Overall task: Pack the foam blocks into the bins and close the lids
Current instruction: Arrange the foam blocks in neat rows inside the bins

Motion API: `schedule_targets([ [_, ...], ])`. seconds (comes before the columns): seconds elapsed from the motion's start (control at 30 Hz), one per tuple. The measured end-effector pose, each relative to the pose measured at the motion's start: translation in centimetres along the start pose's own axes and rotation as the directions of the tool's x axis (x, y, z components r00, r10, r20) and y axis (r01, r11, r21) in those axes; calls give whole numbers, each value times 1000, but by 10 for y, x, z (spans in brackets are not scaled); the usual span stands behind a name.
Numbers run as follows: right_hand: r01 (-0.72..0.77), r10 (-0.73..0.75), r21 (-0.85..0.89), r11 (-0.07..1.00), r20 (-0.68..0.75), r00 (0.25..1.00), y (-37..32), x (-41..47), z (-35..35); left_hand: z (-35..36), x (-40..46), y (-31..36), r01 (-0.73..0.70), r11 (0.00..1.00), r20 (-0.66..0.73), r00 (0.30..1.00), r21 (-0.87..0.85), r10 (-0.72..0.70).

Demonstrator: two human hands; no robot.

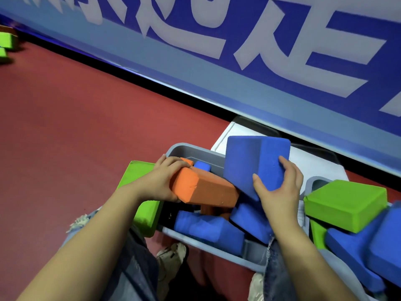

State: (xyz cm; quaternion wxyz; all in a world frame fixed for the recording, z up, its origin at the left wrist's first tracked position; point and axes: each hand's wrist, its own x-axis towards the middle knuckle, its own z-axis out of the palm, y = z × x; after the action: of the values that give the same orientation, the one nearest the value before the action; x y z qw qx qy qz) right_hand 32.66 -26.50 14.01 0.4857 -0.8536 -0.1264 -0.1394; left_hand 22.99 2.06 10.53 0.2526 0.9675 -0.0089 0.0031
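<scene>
A grey bin [191, 149] stands on the red floor in front of me, holding several blue and orange foam blocks. My left hand [161, 178] grips the end of an orange block [206, 191] that lies across the top of the bin. My right hand [280, 192] holds a large blue block [253, 161] tilted over the bin's right side. A green block [143, 211] leans against the bin's left wall, partly hidden by my left arm. A second grey bin [312, 181] at the right is heaped with a green block [345, 203] and blue blocks [355, 250].
A white lid [314, 164] lies behind the bins. A blue banner wall [195, 68] runs diagonally along the back. More green blocks [7, 41] lie at the far left on the red floor [65, 127]. My jeans and shoes [171, 259] show below the bins.
</scene>
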Motion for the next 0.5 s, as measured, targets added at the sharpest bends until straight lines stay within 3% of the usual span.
schedule_targets([
  [0.17, 7, -2, 34, 999, -147, 989, 0, 3, 0, -8, -5, -8, 46, 998, -111, 993, -46, -51],
  [0.33, -5, 20, 77, 997, -193, 981, -1, 6, -2, -16, -1, -7, 114, 984, -179, 974, -135, -138],
  [0.5, 5, 17, 88, 996, -236, 972, 0, 11, -7, -26, 7, -2, 286, 882, -207, 901, -375, -380],
])
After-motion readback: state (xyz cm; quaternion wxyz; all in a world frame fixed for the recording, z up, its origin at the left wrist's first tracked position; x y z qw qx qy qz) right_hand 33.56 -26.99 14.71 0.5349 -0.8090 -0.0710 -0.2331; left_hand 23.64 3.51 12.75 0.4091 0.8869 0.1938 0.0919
